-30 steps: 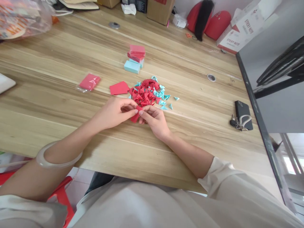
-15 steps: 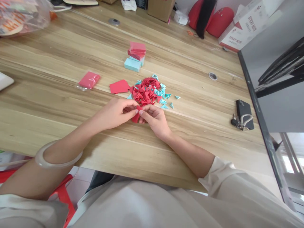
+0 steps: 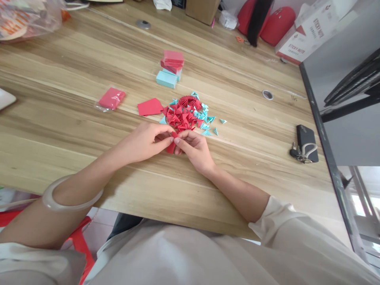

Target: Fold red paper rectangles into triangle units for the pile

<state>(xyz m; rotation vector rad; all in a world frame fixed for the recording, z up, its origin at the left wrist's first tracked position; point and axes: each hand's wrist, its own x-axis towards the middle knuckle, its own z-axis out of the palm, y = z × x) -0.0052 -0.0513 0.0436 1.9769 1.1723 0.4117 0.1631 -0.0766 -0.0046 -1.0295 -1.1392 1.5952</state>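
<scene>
A small piece of red paper (image 3: 171,148) is pinched between the fingertips of both hands, close above the wooden table. My left hand (image 3: 148,141) grips it from the left and my right hand (image 3: 194,149) from the right; the fingers hide much of it. Just beyond the hands lies a heap of folded red paper triangles (image 3: 180,117), with light blue folded triangles (image 3: 204,115) around its right side. A ring of interlocked red pieces (image 3: 190,102) sits at the heap's far side. Left of the heap is a stack of flat red paper (image 3: 150,107).
A wrapped red paper pack (image 3: 112,98) lies to the left. Farther back are stacked red packs (image 3: 173,58) and a light blue paper block (image 3: 166,79). A black box-shaped object (image 3: 307,142) with keys (image 3: 300,155) lies right; sticky note boxes (image 3: 305,35) stand back right.
The view has shifted slightly. Both hands keep their pinch on the red paper, with hardly any visible movement.
</scene>
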